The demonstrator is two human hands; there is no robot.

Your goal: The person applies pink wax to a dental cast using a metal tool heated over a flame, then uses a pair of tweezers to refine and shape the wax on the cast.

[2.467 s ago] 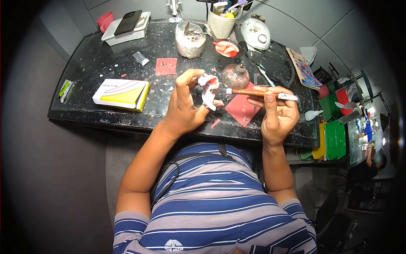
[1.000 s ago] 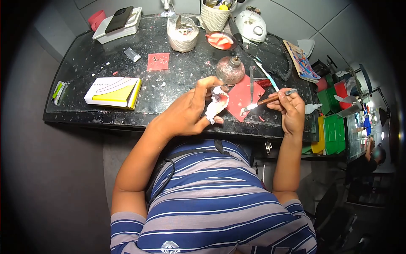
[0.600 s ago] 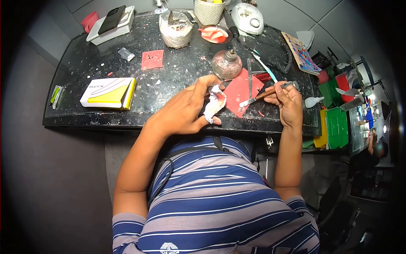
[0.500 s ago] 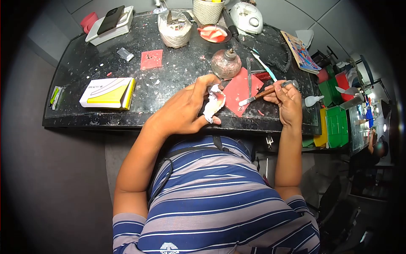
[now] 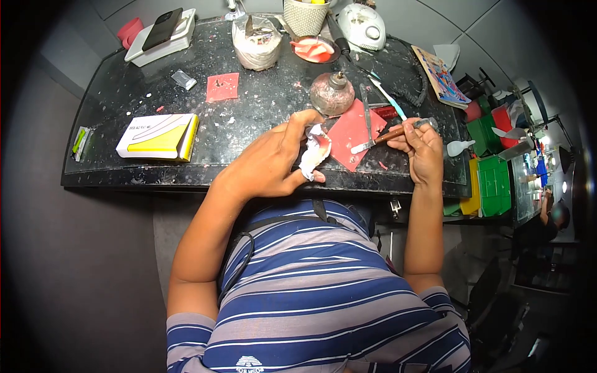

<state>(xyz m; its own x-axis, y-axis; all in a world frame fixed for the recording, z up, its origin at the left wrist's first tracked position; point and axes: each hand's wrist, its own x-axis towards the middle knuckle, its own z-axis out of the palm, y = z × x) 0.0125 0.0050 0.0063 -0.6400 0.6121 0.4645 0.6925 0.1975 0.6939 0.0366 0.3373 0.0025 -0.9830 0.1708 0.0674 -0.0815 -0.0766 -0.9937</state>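
My left hand is closed around a white, crumpled-looking piece with a pink patch on its upper part. In my right hand is a brown-handled tool, its pale flat tip pointing left over a pink-red sheet at the desk's front edge. A thin metal tool lies on that sheet. Just behind it stands a round glass burner with a metal top. A light-blue and white stick slants down toward my right hand.
The black desk carries a yellow-white box, a small pink square, a bag-lined container, a dish of pink pieces and a white device. Green bins are at right; a person sits beyond.
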